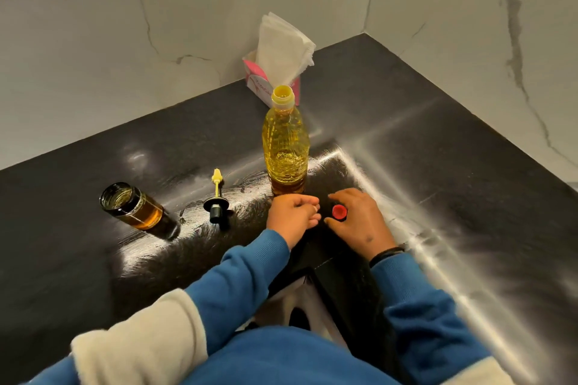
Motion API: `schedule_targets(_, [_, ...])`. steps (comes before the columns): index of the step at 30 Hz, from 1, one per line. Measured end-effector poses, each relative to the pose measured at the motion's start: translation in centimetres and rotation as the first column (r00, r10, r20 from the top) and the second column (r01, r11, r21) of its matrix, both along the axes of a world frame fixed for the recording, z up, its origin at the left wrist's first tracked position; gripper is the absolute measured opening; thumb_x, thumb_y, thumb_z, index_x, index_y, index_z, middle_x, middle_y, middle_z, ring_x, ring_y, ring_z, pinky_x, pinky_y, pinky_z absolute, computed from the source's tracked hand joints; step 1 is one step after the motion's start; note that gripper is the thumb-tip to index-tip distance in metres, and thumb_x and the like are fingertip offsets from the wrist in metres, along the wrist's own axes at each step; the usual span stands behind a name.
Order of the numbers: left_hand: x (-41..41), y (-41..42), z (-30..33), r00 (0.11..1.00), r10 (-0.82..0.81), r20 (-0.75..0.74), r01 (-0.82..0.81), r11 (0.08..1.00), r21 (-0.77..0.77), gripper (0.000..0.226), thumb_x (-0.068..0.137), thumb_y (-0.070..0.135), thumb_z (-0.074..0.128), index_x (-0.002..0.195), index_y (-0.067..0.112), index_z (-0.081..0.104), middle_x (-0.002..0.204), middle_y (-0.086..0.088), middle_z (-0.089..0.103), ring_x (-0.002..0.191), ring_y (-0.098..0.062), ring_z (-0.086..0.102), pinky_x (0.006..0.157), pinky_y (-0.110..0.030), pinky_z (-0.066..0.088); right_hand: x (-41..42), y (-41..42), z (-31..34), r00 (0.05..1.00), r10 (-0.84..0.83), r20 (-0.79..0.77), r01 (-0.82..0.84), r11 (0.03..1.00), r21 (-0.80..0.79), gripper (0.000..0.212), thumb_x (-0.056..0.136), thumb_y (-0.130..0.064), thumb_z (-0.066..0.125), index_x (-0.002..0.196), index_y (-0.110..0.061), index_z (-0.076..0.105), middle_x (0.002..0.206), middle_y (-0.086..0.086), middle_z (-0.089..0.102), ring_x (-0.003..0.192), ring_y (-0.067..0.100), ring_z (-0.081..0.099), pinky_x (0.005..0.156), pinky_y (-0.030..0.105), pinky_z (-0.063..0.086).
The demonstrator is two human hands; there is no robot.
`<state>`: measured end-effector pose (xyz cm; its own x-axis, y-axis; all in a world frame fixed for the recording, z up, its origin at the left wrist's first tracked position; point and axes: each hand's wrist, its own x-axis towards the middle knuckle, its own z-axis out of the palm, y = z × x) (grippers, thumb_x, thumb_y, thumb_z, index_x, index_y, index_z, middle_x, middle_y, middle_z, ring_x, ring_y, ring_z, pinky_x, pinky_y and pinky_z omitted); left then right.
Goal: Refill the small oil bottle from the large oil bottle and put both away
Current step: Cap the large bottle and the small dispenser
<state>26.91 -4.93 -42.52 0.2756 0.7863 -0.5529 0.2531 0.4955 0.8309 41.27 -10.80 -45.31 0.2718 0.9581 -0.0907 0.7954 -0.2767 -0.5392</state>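
The right hand (356, 217) pinches a red cap (339, 211) between thumb and fingers, low over the dark counter (453, 166). Just left of it the left hand (292, 216) rests with fingers loosely curled, holding nothing. Right behind both hands stands the large oil bottle (286, 147), upright and uncapped. Further left of the grip lies a pour spout (216, 200), and beyond it the small oil bottle (131, 206), open. A napkin box (259, 81) sits behind the large bottle.
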Motion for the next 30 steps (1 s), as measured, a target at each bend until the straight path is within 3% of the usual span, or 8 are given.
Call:
schedule_targets(5, [2.3,0.1,-0.2,1.0,-0.003,-0.024,0.001,0.997,-0.073,0.017,0.097,-0.004,0.051,0.098,0.0,0.068,0.084,-0.013,0.068,0.07,-0.019,0.065,0.059,-0.017,0.057,-0.3,-0.3,-0.9,0.998,-0.022,0.064,0.024,0.999,-0.021,0.042,0.083,-0.02,0.07,0.125,-0.022,0.065,0.119,0.0,0.06,0.11,0.023,0.051,0.095,0.034,0.045])
schedule_targets(11, [2.5,-0.4,0.5,1.0,0.01,-0.012,-0.011,0.995,-0.095,0.019,0.097,-0.007,0.05,0.108,-0.008,0.066,0.084,-0.018,0.065,0.065,-0.02,0.06,0.054,-0.017,0.054,-0.4,-0.2,-1.1,0.996,-0.054,0.064,0.051,0.997,0.058,0.022,0.087,-0.018,0.061,0.107,-0.018,0.071,0.099,0.003,0.06,0.097,0.025,0.056,0.08,0.038,0.051])
schedule_targets(17, [1.8,-0.1,2.9,0.996,0.069,0.063,-0.075,0.992,0.106,0.019,0.092,-0.005,0.06,0.103,0.003,0.074,0.094,-0.018,0.075,0.083,-0.024,0.072,0.082,-0.032,0.061,-1.1,0.5,2.1,0.994,-0.103,-0.04,0.111,0.92,0.376,0.037,0.079,-0.016,0.069,0.116,-0.013,0.065,0.099,0.001,0.062,0.089,0.016,0.059,0.079,0.032,0.053])
schedule_targets(22, [0.9,-0.4,7.5,0.981,0.109,0.163,-0.155,0.941,0.301,0.019,0.09,0.001,0.066,0.098,0.013,0.078,0.093,-0.009,0.078,0.096,-0.029,0.073,0.089,-0.039,0.059,-1.6,1.5,7.6,0.985,-0.043,-0.169,0.138,0.785,0.604,0.038,0.079,-0.012,0.074,0.116,-0.009,0.063,0.098,0.002,0.064,0.086,0.014,0.063,0.076,0.028,0.056])
schedule_targets(24, [0.5,-0.5,9.7,0.971,0.127,0.201,-0.196,0.908,0.371,0.018,0.091,0.001,0.065,0.101,0.01,0.078,0.094,-0.008,0.077,0.096,-0.024,0.073,0.087,-0.036,0.06,-2.0,1.9,9.8,0.976,-0.01,-0.216,0.155,0.727,0.669,0.037,0.079,-0.012,0.077,0.113,-0.008,0.064,0.098,0.002,0.066,0.085,0.013,0.065,0.076,0.026,0.057])
schedule_targets(27, [-0.1,-0.4,12.5,0.935,0.135,0.329,-0.27,0.872,0.409,0.019,0.094,-0.003,0.06,0.097,0.008,0.076,0.085,-0.004,0.077,0.079,-0.012,0.073,0.071,-0.023,0.06,-2.4,2.7,12.6,0.973,0.038,-0.228,0.142,0.679,0.72,0.031,0.079,-0.014,0.08,0.107,-0.007,0.068,0.099,0.003,0.068,0.086,0.014,0.066,0.075,0.028,0.058])
schedule_targets(30, [-0.8,0.1,14.5,0.89,0.114,0.441,-0.315,0.854,0.415,0.022,0.096,-0.002,0.057,0.092,0.011,0.074,0.081,-0.002,0.076,0.076,-0.013,0.073,0.068,-0.02,0.059,-2.7,3.9,15.2,0.967,0.126,-0.223,0.082,0.673,0.735,0.027,0.081,-0.017,0.079,0.106,-0.008,0.07,0.103,0.002,0.067,0.091,0.011,0.066,0.079,0.026,0.058])
